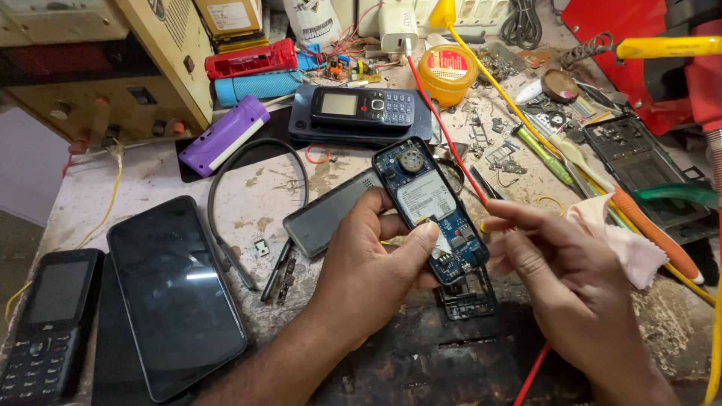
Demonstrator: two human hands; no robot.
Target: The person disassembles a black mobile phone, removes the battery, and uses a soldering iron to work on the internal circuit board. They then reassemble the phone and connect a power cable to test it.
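Circuit board [430,210], blue and stripped of its phone casing, sits raised above the workbench [150,173] in your left hand [368,263], pinched between thumb and fingers along its lower edge. Your right hand [556,263] is curled around a red wire [444,128] and a pink cloth [624,244], with its fingertips just beside the board's lower right corner. Note that the grip on the board is narrow; a slip is likely to drop it onto the black frame part [468,297] lying directly beneath. The red wire crosses close to the board's exposed components, so a careless pull may snag or scrape them. Small loose metal parts scattered near the yellow tub [447,74] can be swept off by the cloth. What the right fingertips pinch cannot be determined, as the fingers cover it. The board's lower end is hidden behind your left thumb.
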